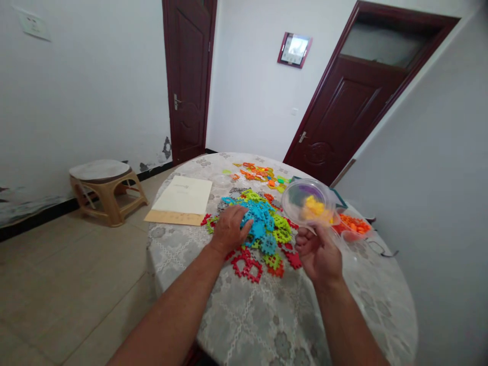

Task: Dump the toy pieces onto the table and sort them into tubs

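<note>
My left hand [231, 229] rests on a heap of flat plastic gear-shaped pieces, its fingers curled over blue gear pieces [263, 223] at the top. Lime-green pieces [282, 230] and red pieces [247, 266] lie around and under the blue ones. At the heap's right side my right hand [320, 251] is closed at the near rim of a clear plastic tub [292, 203], tilted and slightly blurred. Yellow pieces [317, 209] show inside the tub. How firmly the left fingers grip is partly hidden.
Small orange and yellow pieces [259, 174] lie farther back. A tub of orange pieces [353, 223] and a pair of glasses [383, 249] are at the right. A pale sheet [185, 195] lies at the left on the round table [236, 315]. A stool [109, 188] stands beyond.
</note>
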Demonstrator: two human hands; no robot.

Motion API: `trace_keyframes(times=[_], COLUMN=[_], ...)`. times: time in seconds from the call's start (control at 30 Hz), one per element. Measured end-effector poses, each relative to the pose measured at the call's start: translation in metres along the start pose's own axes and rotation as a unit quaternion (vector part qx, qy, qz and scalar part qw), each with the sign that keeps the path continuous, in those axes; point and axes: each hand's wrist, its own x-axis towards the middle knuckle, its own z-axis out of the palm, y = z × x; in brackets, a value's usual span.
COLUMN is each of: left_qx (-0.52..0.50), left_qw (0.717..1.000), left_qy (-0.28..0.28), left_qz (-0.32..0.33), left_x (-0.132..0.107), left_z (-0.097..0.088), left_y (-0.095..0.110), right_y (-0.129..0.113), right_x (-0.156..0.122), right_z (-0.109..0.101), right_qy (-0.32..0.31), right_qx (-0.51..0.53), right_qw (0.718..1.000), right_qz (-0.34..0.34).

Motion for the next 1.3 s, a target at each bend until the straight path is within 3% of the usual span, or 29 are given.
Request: trace_keyframes(times=[0.13,0.27,0.4,0.53,0.7,0.9,1.13,1.3], left_qx=[0.046,0.117,0.164,0.214,0.253,0.268,0.247,0.232], left_qw=[0.988,0.977,0.969,0.960,0.951,0.943,0.943,0.944], left_qy=[-0.116,-0.149,-0.170,-0.180,-0.163,-0.167,-0.199,-0.223], left_qz=[0.086,0.093,0.076,0.011,-0.064,-0.107,-0.095,-0.066], left_x=[-0.001,0.005,0.021,0.043,0.058,0.064,0.087,0.081], left_z=[0.002,0.009,0.019,0.027,0.033,0.044,0.073,0.080], left_y=[0.013,0.018,0.013,0.007,-0.004,-0.016,-0.009,0.004], right_y=[0.007,0.029,0.049,0.053,0.044,0.039,0.040,0.038], right_x=[-0.023,-0.038,-0.048,-0.052,-0.049,-0.049,-0.052,-0.052], right_z=[-0.019,-0.033,-0.036,-0.036,-0.038,-0.039,-0.037,-0.035], right_qy=[0.066,0.109,0.108,0.094,0.108,0.117,0.114,0.110], right_qx=[-0.015,-0.061,-0.126,-0.158,-0.122,-0.049,-0.041,-0.048], right_qw=[0.989,0.968,0.965,0.962,0.965,0.970,0.969,0.969], right_qz=[-0.135,-0.218,-0.204,-0.203,-0.204,-0.208,-0.216,-0.218])
